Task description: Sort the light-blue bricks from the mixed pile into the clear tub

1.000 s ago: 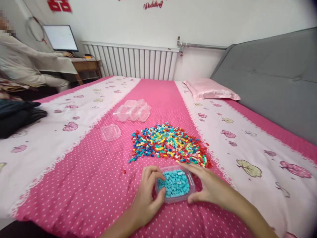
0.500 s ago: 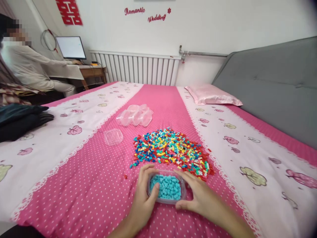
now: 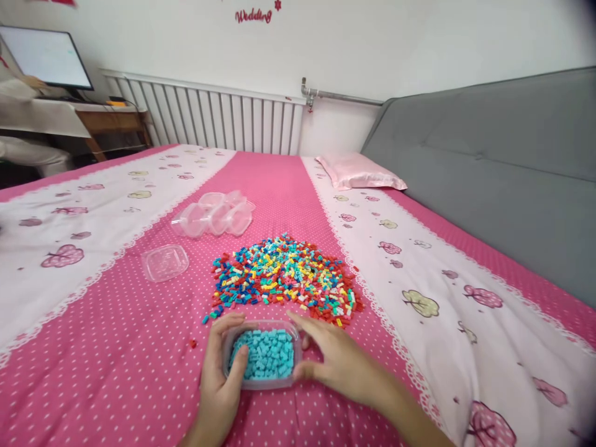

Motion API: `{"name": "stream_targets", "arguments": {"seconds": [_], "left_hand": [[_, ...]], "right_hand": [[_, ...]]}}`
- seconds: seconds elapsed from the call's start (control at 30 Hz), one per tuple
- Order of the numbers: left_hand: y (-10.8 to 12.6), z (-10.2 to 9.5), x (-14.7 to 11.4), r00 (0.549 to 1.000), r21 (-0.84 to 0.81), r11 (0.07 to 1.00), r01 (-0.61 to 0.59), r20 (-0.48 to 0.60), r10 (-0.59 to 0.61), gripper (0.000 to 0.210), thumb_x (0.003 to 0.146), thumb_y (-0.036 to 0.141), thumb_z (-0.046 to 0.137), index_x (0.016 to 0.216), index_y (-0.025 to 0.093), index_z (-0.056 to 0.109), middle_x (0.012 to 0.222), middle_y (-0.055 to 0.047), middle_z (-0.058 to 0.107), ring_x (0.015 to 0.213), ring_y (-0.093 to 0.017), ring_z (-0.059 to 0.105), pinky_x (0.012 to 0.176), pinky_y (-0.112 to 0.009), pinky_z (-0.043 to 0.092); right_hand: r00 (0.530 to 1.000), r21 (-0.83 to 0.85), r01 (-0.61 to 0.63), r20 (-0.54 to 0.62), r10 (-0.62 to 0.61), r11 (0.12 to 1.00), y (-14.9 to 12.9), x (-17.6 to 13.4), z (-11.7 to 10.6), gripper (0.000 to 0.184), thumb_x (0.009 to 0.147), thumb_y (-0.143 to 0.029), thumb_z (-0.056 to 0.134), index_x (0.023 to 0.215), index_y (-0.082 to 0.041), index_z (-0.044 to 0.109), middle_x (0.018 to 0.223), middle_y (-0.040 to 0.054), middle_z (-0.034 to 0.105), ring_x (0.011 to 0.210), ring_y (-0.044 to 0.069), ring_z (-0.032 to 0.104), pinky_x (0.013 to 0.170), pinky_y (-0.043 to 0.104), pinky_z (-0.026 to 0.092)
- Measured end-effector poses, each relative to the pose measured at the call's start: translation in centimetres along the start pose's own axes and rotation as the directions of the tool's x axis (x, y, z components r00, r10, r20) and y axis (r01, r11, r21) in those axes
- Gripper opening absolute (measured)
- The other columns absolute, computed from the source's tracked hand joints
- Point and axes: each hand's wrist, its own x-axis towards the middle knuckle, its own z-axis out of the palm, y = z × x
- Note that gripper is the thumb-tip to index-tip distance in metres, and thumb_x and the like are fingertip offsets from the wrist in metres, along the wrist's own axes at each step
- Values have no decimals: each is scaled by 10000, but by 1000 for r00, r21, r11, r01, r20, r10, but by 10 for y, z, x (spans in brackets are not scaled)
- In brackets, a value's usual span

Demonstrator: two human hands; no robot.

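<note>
A clear plastic container (image 3: 267, 384) filled with small turquoise building bricks (image 3: 269, 355) rests on the bedspread close to me. My left hand (image 3: 221, 366) is closed round its left side, the thumb reaching over the rim to the bricks inside. On the right side, my right hand (image 3: 333, 355) holds the container between thumb and fingers, at the corner and edge. Just beyond lies a wide pile of mixed building bricks (image 3: 286, 279) in red, blue, yellow, white, green and turquoise.
A clear lid (image 3: 165, 263) lies left of the pile, with several clear containers (image 3: 214, 215) behind it. One red brick (image 3: 193, 343) sits apart near my left hand. Farther off are a pillow (image 3: 361, 172), a grey headboard (image 3: 493, 149), a radiator (image 3: 209, 115) and a person's arm at a desk.
My view has turned right, so the scene sits farther left and most of the person at the desk is out of frame. Both hands keep hold of the container.
</note>
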Motion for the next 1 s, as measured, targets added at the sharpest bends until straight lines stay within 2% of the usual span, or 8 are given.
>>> {"name": "stream_targets", "arguments": {"seconds": [0.07, 0.13, 0.2, 0.3, 0.43, 0.73, 0.83, 1.0], "left_hand": [[-1, 1, 0, 1000, 7, 1000, -19, 4, 19, 213, 989, 319, 517, 1201, 296, 517, 1156, -24, 550, 1075, -172, 629, 962, -280, 510], [-1, 2, 0, 999, 3, 999, -34, 13, 34, 206, 985, 312, 524, 1190, 297, 522, 1140, -22, 546, 1070, -168, 631, 958, -262, 510], [-2, 3, -1, 999, 1, 999, -41, 23, 41, 211, 980, 301, 535, 1191, 296, 526, 1134, -23, 547, 1074, -165, 634, 952, -245, 511], [-1, 5, -2, 998, -1, 998, -55, 27, 55, 257, 978, 285, 542, 1232, 304, 508, 1186, -28, 525, 1106, -165, 632, 967, -238, 506], [-2, 6, -5, 998, 5, 998, -63, 21, 63, 317, 972, 276, 551, 1278, 313, 480, 1246, -33, 509, 1145, -174, 622, 997, -257, 492], [-5, 5, -7, 997, 36, 997, -74, 40, 72, 314, 985, 269, 531, 1289, 320, 472, 1243, -30, 512, 1165, -162, 602, 1027, -245, 466], [-5, 5, -7, 996, 45, 996, -77, 43, 75, 313, 983, 266, 532, 1287, 318, 476, 1241, -32, 513, 1170, -166, 597, 1029, -247, 466], [-5, 5, -7, 996, 56, 996, -76, 49, 74, 309, 984, 276, 527, 1284, 314, 469, 1249, -38, 507, 1167, -174, 600, 1023, -257, 474]], "right_hand": [[996, 12, 11, -93, -10, 1000, 10, -1, -18, 454, 990, -441, 559, 1397, -241, 550, 1210, 79, 686, 1059, 226, 663, 945, 365, 512], [972, -104, -35, -235, 9, 994, 24, 0, -33, 244, 1025, -305, 490, 1174, -233, 669, 1153, 58, 689, 1067, 211, 645, 953, 349, 488], [925, -244, -173, -374, 72, 954, 41, 3, -42, 204, 996, -197, 495, 1064, -214, 687, 1117, 61, 683, 1071, 215, 634, 964, 352, 476], [887, -293, -281, -442, 131, 914, 63, 6, -43, 234, 968, -165, 518, 1138, -181, 677, 1135, 105, 657, 1106, 258, 607, 994, 406, 460], [885, -326, -307, -443, 142, 894, 68, 8, -31, 330, 961, -228, 566, 1277, -158, 633, 1216, 137, 618, 1159, 287, 576, 1030, 429, 448], [915, -435, -273, -393, 92, 858, 44, 9, -10, 387, 979, -260, 563, 1363, -268, 611, 1298, 116, 577, 1229, 320, 506, 1047, 500, 438], [939, -450, -228, -336, 73, 864, 42, 9, -10, 336, 992, -273, 551, 1314, -297, 646, 1371, 106, 538, 1292, 332, 459, 1061, 530, 418], [954, -395, -191, -290, 75, 899, 41, 7, -20, 171, 982, -216, 558, 1082, -219, 696, 1212, 91, 604, 1177, 279, 539, 1020, 463, 457]]}}
